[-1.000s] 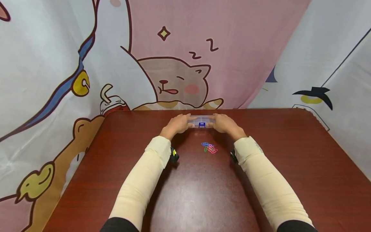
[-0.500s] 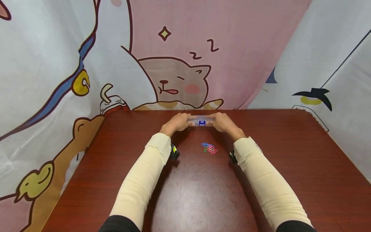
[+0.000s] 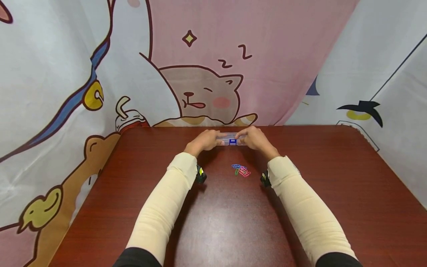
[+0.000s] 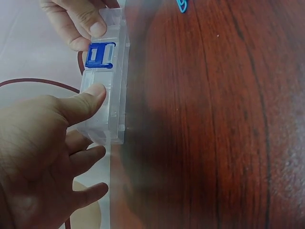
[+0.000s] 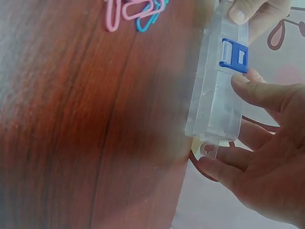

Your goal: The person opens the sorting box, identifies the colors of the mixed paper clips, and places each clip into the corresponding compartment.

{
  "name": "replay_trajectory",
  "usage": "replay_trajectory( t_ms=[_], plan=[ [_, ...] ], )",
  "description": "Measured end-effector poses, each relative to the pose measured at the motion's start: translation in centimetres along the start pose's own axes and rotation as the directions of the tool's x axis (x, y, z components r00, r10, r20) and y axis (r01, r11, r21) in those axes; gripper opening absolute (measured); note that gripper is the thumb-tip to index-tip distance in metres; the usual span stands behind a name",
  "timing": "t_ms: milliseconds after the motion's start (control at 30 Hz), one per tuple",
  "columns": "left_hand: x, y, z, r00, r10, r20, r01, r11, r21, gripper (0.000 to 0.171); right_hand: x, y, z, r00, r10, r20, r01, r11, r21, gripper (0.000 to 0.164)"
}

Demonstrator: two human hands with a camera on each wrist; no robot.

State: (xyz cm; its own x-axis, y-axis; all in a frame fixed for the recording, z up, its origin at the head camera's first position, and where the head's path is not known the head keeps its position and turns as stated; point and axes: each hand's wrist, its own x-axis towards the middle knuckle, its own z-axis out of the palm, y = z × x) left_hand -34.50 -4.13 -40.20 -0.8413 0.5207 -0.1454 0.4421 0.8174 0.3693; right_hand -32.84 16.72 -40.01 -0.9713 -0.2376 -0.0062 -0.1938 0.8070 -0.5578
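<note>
A small clear plastic compartment box [image 3: 225, 136] with a blue latch [image 3: 232, 142] is near the far edge of the table. My left hand [image 3: 205, 141] grips its left end, the thumb pressed on the front face in the left wrist view. At the right end my right hand [image 3: 256, 139] holds the box between thumb and fingers, its index finger bent over the top by the latch. In the right wrist view the right thumb [image 5: 259, 93] lies on the front just beside the latch. The lid looks down. Closer to me lies a small pile of coloured paper clips [image 3: 242, 171].
The brown wooden table [image 3: 220, 222] reaches back to a cartoon-printed curtain [image 3: 283, 55] hanging right behind the box. Pink and blue clips [image 5: 138, 9] show at the top of the right wrist view.
The box's lid or top has tipped down slightly since a second ago. My right hand has shifted inward, its index finger now over the latch. Left hand and clips stay put.
</note>
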Motion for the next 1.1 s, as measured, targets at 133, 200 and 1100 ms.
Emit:
replay_trajectory(
  t_ms=[133, 200, 1100],
  plan=[
    [0.13, 0.01, -0.1, 1.0, 0.007, -0.007, -0.007, 1.0, 0.012, 0.045, 0.21, -0.09, -0.16, 1.0, 0.023, -0.007, -0.023, 1.0, 0.0, 0.009],
    [0.18, -0.01, -0.14, 1.0, 0.011, -0.008, -0.011, 1.0, 0.013, 0.045, 0.27, -0.17, -0.23, 0.999, 0.031, -0.017, -0.031, 0.999, -0.006, 0.01],
    [0.16, -0.04, 0.14, 1.0, 0.016, -0.019, -0.016, 1.0, 0.019, 0.046, 0.15, -0.31, -0.4, 1.0, -0.008, -0.003, 0.008, 0.999, -0.053, 0.005]
  ],
)
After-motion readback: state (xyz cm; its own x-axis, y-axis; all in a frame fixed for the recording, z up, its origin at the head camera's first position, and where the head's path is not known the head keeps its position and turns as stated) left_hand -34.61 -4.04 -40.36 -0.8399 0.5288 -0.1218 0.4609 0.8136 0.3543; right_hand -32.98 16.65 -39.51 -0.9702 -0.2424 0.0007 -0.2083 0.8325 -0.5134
